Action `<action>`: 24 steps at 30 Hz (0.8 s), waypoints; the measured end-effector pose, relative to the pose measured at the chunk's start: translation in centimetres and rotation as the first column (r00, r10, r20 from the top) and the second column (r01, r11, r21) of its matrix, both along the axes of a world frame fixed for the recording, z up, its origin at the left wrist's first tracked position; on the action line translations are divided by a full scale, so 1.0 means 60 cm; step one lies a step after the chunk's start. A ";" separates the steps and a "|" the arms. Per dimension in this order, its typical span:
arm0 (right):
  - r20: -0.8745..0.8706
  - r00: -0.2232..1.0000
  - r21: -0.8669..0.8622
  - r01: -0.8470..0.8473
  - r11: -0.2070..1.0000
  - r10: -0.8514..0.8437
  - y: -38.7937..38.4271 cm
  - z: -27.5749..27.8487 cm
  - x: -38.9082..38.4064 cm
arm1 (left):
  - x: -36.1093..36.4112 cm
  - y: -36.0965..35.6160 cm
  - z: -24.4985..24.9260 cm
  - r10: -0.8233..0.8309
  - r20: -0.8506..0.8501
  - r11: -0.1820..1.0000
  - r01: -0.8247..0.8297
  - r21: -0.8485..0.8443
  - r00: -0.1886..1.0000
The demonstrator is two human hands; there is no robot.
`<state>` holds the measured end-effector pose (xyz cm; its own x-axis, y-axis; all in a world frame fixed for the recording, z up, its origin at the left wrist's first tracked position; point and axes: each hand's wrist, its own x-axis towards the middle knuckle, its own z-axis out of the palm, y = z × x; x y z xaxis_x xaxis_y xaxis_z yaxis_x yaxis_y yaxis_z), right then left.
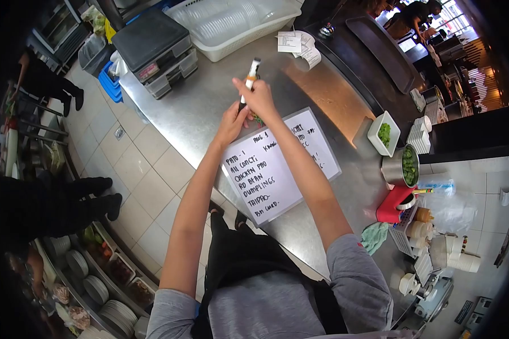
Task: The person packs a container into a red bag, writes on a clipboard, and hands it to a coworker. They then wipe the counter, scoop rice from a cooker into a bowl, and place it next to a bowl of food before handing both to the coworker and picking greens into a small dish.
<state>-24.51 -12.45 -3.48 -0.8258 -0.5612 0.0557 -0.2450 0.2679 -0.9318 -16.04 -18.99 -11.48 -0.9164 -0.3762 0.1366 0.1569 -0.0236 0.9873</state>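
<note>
A white marker (252, 73) with an orange band and dark ends stands tilted above the steel counter (169, 118). My right hand (258, 100) is wrapped round its barrel. At the marker's lower, dark end, the fingers of my left hand (231, 123) are closed on it. Below both hands lies a white sheet (277, 183) in a clear cover, with a handwritten list in black that includes "chicken" and "dumplings". My right forearm hides part of the writing. A small bit of something green and red shows just under my right hand.
Stacked black-lidded containers (151, 42) and a white basket (240, 34) of plastic tubs stand at the far side. Paper slips (300, 46) lie beyond my hands. To the right are a white dish (384, 133), a metal pot (402, 165) and a green cloth (374, 237). People stand at left.
</note>
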 end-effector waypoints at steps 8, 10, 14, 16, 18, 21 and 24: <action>0.177 0.984 0.069 -0.044 0.997 0.031 0.000 -0.035 0.017 | 0.010 -0.008 -0.005 0.043 0.091 0.985 -0.027 -0.170 0.995; 0.222 0.973 0.042 -0.076 0.996 0.065 0.006 -0.039 0.014 | 0.010 -0.010 -0.005 0.028 0.097 0.975 -0.006 -0.223 0.995; 0.313 0.941 0.038 -0.148 0.988 0.129 0.017 -0.031 0.008 | 0.007 -0.014 0.008 -0.093 0.251 0.993 0.109 -0.047 0.964; 0.368 0.913 0.129 -0.237 0.963 0.176 0.024 -0.018 -0.005 | -0.002 -0.026 0.002 -0.214 0.296 0.973 0.230 -0.022 0.931; 0.255 0.943 0.094 -0.247 0.965 0.216 0.038 -0.004 -0.028 | 0.008 -0.023 0.020 -0.210 0.213 0.970 0.231 -0.076 0.954; 0.328 0.916 0.024 -0.251 0.968 0.229 0.076 0.019 -0.110 | 0.074 -0.011 0.108 -0.024 0.275 0.965 0.094 -0.245 0.961; -0.208 0.970 0.548 0.009 0.837 0.125 0.145 0.031 -0.172 | 0.184 0.032 0.128 0.198 0.156 0.974 -0.176 -0.144 0.968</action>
<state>-34.85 -3.74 -1.65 -0.7928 -0.6026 -0.0907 -0.4610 0.6905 -0.5574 -4.98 -17.09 -3.78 -0.8455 -0.5322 0.0443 -0.0226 0.1185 0.9927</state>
